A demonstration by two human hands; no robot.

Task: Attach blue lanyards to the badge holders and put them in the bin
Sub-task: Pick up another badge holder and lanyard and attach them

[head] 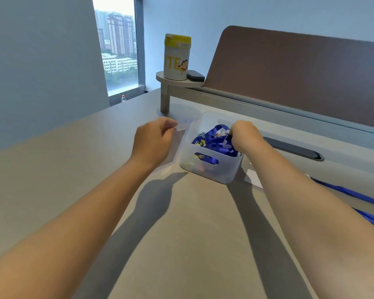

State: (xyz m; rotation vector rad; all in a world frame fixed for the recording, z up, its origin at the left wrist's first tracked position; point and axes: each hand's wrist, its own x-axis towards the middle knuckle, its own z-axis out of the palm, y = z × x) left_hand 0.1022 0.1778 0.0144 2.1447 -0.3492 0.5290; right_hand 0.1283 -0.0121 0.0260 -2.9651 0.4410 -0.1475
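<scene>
Behind the bin point(212, 169), yellow-lidded canister point(176, 58) on shelf point(177, 82).

Translucent plastic bin point(212, 167) with an oval handle slot in its near wall, standing upright on the desk. It holds a tangled heap of blue lanyards point(214, 140) with badge holders attached. A clear, empty badge holder point(178, 134) stands just left of the bin, its top edge pinched. Two loose blue lanyards point(354, 201) lie flat at the right edge.

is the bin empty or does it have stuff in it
Not empty: the bin holds a tangle of blue lanyards, with the right hand reaching in.
</scene>
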